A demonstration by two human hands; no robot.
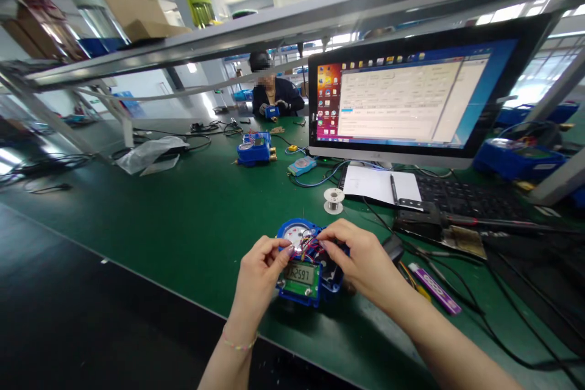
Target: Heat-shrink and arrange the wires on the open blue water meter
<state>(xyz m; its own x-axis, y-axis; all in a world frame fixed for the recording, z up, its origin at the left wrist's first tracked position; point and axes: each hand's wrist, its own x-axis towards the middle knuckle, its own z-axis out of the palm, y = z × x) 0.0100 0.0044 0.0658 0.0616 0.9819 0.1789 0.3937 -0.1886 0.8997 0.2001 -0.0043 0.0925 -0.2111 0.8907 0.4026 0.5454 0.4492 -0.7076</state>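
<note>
A blue water meter [284,229] lies opened near the front of the green table, its round dial facing up. Toward me, a green circuit board with a digit display [299,274] sits in its blue frame. Thin coloured wires [311,246] run in a tangle between dial and board. My left hand [267,262] is pinched at the board's upper left corner; what its fingertips hold is too small to make out. On the other side, my right hand [350,247] pinches thin wires above the meter's dark open compartment.
Behind the meter stands a solder spool [334,201]. A monitor [402,97], keyboard [466,195] and paper with a pen [372,183] are at the right. Another blue meter [254,148] sits farther back; a co-worker [276,94] holds one. Cables and a soldering iron [457,222] lie at right.
</note>
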